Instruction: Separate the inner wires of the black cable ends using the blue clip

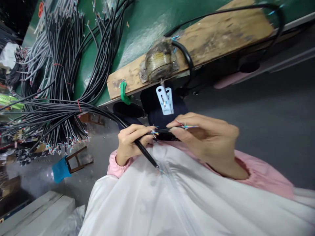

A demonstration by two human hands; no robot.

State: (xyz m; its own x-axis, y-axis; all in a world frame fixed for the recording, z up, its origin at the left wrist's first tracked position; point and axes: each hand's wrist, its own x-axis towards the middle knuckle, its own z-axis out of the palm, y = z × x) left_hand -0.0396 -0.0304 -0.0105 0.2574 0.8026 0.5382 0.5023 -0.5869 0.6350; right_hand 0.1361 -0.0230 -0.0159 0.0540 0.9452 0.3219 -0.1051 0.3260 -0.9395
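My left hand (130,141) is closed round a short black cable (145,152) whose stripped end shows thin coloured wires. My right hand (204,137) pinches the coloured wire ends (188,126) of a cable between thumb and forefinger, close to the left hand's fingertips. Both hands sit over my lap, above a white garment (172,196) with pink sleeves. Just above them a small motor (158,64) is fixed to a wooden board (209,39), with a white forked piece (165,100) hanging from its shaft.
Large bundles of black and grey cables (64,82) with stripped ends lie on the green bench (142,26) and hang over its edge at left. A green hook (124,93) sits on the board's edge. A stool with a blue cloth (60,168) stands on the floor.
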